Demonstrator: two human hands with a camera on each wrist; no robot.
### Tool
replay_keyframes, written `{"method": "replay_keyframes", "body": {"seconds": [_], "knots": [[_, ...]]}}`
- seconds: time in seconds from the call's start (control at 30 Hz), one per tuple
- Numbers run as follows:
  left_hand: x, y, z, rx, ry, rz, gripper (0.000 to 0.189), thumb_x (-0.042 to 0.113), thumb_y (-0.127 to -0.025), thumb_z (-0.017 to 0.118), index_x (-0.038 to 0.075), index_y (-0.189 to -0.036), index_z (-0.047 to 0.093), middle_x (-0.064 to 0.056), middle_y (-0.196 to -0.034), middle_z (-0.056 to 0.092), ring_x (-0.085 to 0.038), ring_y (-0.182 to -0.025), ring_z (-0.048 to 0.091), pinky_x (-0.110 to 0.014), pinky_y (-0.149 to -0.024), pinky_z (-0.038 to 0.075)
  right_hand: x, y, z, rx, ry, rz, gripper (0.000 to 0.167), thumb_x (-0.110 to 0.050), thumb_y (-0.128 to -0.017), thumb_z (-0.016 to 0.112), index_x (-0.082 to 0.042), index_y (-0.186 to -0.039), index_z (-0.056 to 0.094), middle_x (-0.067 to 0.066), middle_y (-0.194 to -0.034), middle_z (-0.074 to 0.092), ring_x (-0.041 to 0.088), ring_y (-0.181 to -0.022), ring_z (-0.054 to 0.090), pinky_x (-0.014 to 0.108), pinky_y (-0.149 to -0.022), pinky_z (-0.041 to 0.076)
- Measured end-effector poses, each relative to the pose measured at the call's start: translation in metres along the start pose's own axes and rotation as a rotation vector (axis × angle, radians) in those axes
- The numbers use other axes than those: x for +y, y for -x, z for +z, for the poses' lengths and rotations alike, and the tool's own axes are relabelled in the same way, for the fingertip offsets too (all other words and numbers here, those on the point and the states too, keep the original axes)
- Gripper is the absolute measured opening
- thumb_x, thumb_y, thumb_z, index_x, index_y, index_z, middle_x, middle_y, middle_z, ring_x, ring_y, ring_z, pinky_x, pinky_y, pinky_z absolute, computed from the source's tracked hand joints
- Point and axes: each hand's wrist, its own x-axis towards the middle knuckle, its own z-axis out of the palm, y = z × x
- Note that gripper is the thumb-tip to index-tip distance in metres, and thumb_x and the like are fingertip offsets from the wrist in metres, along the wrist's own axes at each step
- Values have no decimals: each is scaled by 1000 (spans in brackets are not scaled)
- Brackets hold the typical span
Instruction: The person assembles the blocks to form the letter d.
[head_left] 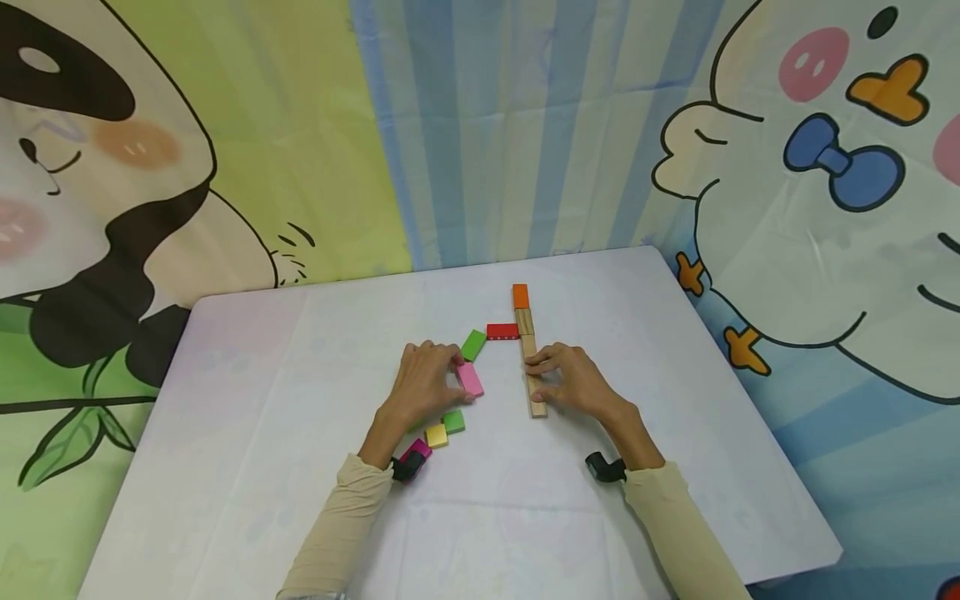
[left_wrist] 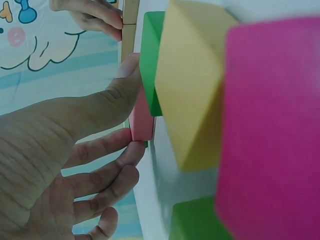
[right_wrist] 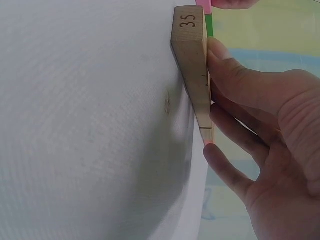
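"Your left grip [head_left: 429,381] is clamped on the pink block [head_left: 470,380], thumb and finger at opposite ends."

"And its lie on your bench [head_left: 247,500]?"

"Left of the wooden row [head_left: 528,345], long axis slanting near end toward it (your right grip [head_left: 576,381], thumb and fingertips apart, touches that row's side). Only your right wrist view reveals the row's stamped 35 [right_wrist: 187,21]."

Pink block [head_left: 471,380] slanted, left hand [head_left: 427,381] pinching it; plain wooden blocks [head_left: 528,345] in row, right hand [head_left: 577,382] touching.
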Motion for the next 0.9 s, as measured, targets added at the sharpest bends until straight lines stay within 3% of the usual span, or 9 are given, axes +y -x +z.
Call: {"method": "replay_keyframes", "body": {"seconds": [0.37,0.9], "knots": [[1,-1,-1,5,-27,18,59,46,-78,99,13,-122,77,-2,-102,78,-20,-93,56,-42,-90,37,-2,1,-1,2,-8,-27,45,-8,-82,96,-3,-124,82,8,-136,78,39,-136,65,63,-121,44],[-2,1,-4,-1,-33,16,60,47,-80,98,13,-125,77,-1,-106,78,-21,-95,57,-41,-90,36,-4,-1,-1,-12,17,-4,47,-11,-81,97,-4,-125,81,8,-137,77,37,-137,64,62,-123,42]]}}
